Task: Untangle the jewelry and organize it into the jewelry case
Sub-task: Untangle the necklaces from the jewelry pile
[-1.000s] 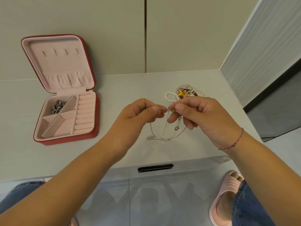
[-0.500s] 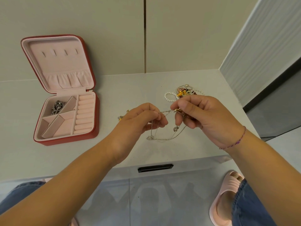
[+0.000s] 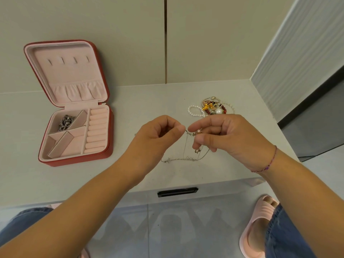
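Note:
My left hand (image 3: 158,135) and my right hand (image 3: 227,136) pinch a knot of thin silver chains (image 3: 186,158) between them, just above the tabletop. Loops of the chains hang down and trail on the surface below my fingers. A small pinkish bead sits at my right fingertips. Behind my right hand lies a pile of tangled jewelry (image 3: 212,108) with pearls, red beads and gold pieces. The red jewelry case (image 3: 74,159) stands open at the left, pink inside, with a dark silver piece (image 3: 65,122) in its back-left compartment.
The white table (image 3: 130,101) meets a beige wall at the back and a ribbed white panel (image 3: 297,53) at the right. A black drawer handle (image 3: 177,191) sits under the front edge. My knees and a pink slipper (image 3: 258,224) show below.
My hands drew slightly apart, then came back close together on the knot. The hanging loops of chain shifted a little; the pile and the case stayed put.

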{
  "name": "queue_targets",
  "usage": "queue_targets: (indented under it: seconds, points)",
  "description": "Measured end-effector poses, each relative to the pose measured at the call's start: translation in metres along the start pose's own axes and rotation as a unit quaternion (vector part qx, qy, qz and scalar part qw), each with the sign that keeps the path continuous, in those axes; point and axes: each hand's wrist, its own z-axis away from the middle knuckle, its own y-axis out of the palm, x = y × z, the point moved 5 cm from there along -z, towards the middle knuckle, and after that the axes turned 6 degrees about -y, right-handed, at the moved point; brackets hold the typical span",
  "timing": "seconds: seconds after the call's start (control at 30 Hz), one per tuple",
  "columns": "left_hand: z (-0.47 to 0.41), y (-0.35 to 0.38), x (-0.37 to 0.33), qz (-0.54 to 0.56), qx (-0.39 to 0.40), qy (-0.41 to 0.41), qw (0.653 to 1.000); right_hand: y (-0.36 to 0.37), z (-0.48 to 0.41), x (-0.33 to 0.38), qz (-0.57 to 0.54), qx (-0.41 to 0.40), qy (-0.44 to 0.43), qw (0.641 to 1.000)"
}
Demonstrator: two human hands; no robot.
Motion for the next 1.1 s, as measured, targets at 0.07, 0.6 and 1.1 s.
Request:
queue_targets:
  seconds: [0.07, 0.6, 1.1]
  points:
    - [0.000, 0.000, -0.001, -0.029, -0.017, 0.017, 0.999, -0.001, 0.001, -0.001, 0.005, -0.007, 0.000, 1.000]
    - [0.003, -0.004, -0.009, -0.002, -0.037, 0.047, 0.998, -0.006, -0.002, -0.005, 0.065, -0.043, 0.000, 0.997]
    - [0.004, -0.003, -0.010, 0.015, -0.018, 0.050, 0.998, 0.001, -0.002, -0.004, -0.029, -0.024, -0.009, 0.999]
